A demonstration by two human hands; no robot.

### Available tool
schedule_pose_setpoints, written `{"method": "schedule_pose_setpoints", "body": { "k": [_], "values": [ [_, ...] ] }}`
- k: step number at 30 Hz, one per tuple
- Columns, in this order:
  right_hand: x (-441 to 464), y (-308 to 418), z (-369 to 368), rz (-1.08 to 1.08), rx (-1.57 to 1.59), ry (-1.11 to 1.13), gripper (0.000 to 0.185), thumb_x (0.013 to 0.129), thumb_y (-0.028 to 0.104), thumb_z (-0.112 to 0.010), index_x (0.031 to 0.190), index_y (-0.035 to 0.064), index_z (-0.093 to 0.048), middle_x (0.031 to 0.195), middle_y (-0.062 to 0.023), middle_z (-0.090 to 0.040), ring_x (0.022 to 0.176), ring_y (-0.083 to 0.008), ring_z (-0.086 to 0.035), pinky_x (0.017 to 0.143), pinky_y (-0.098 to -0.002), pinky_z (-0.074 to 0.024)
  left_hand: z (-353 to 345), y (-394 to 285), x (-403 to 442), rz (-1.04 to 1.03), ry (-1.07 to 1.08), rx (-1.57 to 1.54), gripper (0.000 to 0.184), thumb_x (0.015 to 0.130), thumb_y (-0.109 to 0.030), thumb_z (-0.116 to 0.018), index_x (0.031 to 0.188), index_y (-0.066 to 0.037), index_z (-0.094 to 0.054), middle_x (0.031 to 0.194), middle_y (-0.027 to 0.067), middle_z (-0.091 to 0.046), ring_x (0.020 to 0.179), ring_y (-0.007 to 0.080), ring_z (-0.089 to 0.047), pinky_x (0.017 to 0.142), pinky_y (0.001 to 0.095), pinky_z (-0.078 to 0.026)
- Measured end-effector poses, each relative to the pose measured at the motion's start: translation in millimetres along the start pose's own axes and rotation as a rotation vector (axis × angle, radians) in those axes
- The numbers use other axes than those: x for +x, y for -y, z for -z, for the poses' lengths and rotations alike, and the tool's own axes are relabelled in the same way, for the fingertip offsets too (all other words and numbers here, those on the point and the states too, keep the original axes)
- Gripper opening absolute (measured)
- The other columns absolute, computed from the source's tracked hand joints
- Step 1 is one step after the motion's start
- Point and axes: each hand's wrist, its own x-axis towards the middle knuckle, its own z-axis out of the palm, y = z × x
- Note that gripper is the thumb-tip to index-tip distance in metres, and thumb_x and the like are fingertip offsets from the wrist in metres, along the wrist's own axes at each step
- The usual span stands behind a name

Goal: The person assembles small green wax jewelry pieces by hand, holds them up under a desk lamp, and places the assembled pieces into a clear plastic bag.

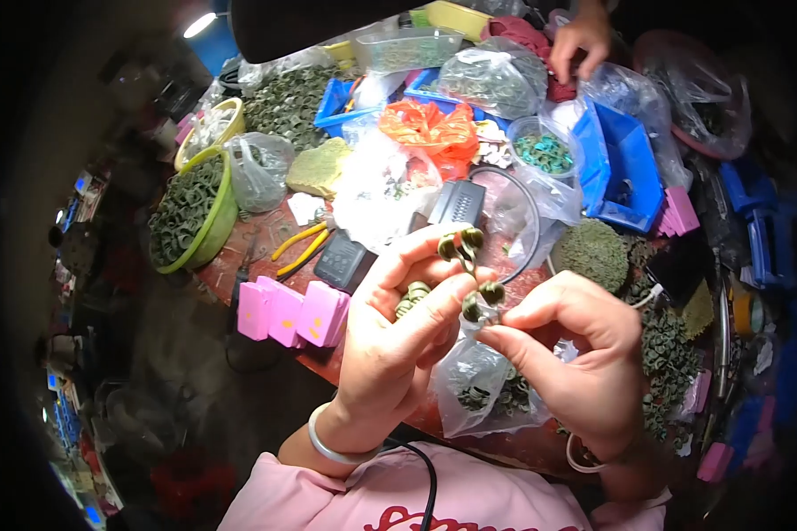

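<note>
My left hand (398, 323) is closed round several small dark green ring-like pieces (413, 298) in its palm. Its thumb and forefinger grip a strand of round green pieces (459, 248) that sticks up from the fingers. My right hand (576, 354) pinches thumb and forefinger together at the lower end of these pieces (480, 303), beside a small pale bit whose kind I cannot make out. Below both hands, a clear plastic bag (474, 376) with more green pieces lies on the red table (323, 361).
Pink blocks (294, 313), a black box (343, 261) and yellow-handled pliers (297, 243) lie left of my hands. A green basket (224, 208) is full of ring-like pieces. Blue bins (624, 164) stand at the back right. Another person's hand (582, 44) reaches in at the top.
</note>
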Motion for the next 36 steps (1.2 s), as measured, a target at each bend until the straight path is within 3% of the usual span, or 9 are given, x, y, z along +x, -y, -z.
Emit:
{"method": "schedule_pose_setpoints", "body": {
  "k": [3, 12, 17, 21, 24, 27, 30, 32, 36],
  "values": [
    [-7, -18, 1, -0.027, 0.004, -0.07, 0.01, 0.072, -0.004, -0.073, 0.073, -0.0013, -0.063, 0.071, -0.0048, -0.058, 0.059, -0.0076, -0.055, 0.053, -0.0207, -0.0418, -6, 13, -1, 0.064, 0.035, 0.049, 0.033, 0.088, -0.003, -0.06, 0.12, -0.005, -0.053, 0.092, 0.0001, -0.061, 0.05, -0.0022, -0.038, 0.042, 0.0141, -0.026],
    [-13, -28, 8, -0.072, -0.169, -0.129, 0.013, 0.072, 0.0, -0.072, 0.068, -0.0024, -0.06, 0.064, -0.0074, -0.054, 0.05, -0.0111, -0.052, 0.046, -0.0254, -0.0392, -12, 33, -3, 0.149, 0.052, 0.145, 0.032, 0.087, -0.005, -0.062, 0.118, -0.005, -0.054, 0.095, -0.0017, -0.056, 0.056, -0.0006, -0.041, 0.045, 0.0148, -0.03],
    [-22, -36, 11, 0.169, -0.326, -0.084, 0.015, 0.072, 0.003, -0.074, 0.08, -0.0002, -0.062, 0.072, -0.0075, -0.057, 0.051, -0.012, -0.054, 0.046, -0.0262, -0.0418, -9, 38, -3, 0.164, 0.055, 0.127, 0.031, 0.083, -0.005, -0.069, 0.111, -0.005, -0.056, 0.09, -0.0028, -0.054, 0.058, -0.0009, -0.043, 0.046, 0.0146, -0.031],
    [-26, -21, 25, -0.027, -0.202, -0.173, 0.025, 0.074, 0.008, -0.077, 0.094, 0.0, -0.063, 0.075, -0.0042, -0.059, 0.059, -0.0059, -0.055, 0.05, -0.019, -0.0441, -10, 30, -4, 0.206, 0.101, 0.16, 0.022, 0.083, -0.006, -0.069, 0.102, -0.005, -0.058, 0.086, -0.0037, -0.054, 0.061, -0.0011, -0.044, 0.049, 0.0145, -0.032],
    [-29, -21, 26, -0.002, -0.109, -0.207, 0.027, 0.077, 0.007, -0.073, 0.101, 0.0013, -0.064, 0.079, -0.0055, -0.062, 0.062, -0.007, -0.056, 0.05, -0.02, -0.0436, -14, 32, -6, 0.207, 0.283, 0.297, 0.017, 0.084, -0.008, -0.068, 0.099, -0.004, -0.059, 0.085, -0.004, -0.056, 0.067, -0.0005, -0.045, 0.056, 0.0137, -0.033],
    [-38, -21, 27, 0.038, -0.147, -0.204, 0.016, 0.08, 0.004, -0.069, 0.096, 0.0013, -0.066, 0.079, -0.0053, -0.06, 0.06, -0.0097, -0.055, 0.05, -0.0235, -0.0419, -13, 34, -12, 0.562, 0.302, 0.018, 0.02, 0.086, -0.009, -0.066, 0.104, -0.004, -0.059, 0.082, -0.0032, -0.056, 0.065, 0.0003, -0.047, 0.05, 0.0149, -0.032],
    [-54, -16, 25, -0.013, -0.171, -0.401, 0.013, 0.081, 0.004, -0.068, 0.094, 0.0014, -0.066, 0.079, -0.0059, -0.059, 0.059, -0.0101, -0.054, 0.05, -0.0242, -0.0423, -11, 42, -11, 0.738, 0.38, -0.211, 0.023, 0.094, -0.019, -0.052, 0.111, -0.004, -0.056, 0.079, 0.007, -0.058, 0.061, 0.0114, -0.054, 0.046, 0.019, -0.038],
    [-66, -10, 25, 0.025, -0.163, -0.243, 0.016, 0.079, 0.006, -0.069, 0.094, 0.0012, -0.064, 0.084, -0.0071, -0.057, 0.074, -0.0187, -0.058, 0.063, -0.0297, -0.0481, 4, 59, -12, 0.808, 0.477, -0.415, 0.041, 0.097, -0.035, -0.04, 0.116, 0.0, -0.052, 0.091, 0.015, -0.06, 0.068, 0.0206, -0.059, 0.049, 0.0241, -0.044],
    [-84, -14, 20, 0.087, -0.434, -0.096, 0.026, 0.079, 0.012, -0.068, 0.1, -0.0022, -0.06, 0.093, -0.0099, -0.052, 0.086, -0.0235, -0.054, 0.078, -0.0316, -0.0468, -8, 61, -17, 0.788, 0.372, -0.114, 0.038, 0.097, -0.032, -0.042, 0.113, 0.001, -0.052, 0.09, 0.012, -0.059, 0.063, 0.016, -0.055, 0.052, 0.025, -0.045]
  ]
}}
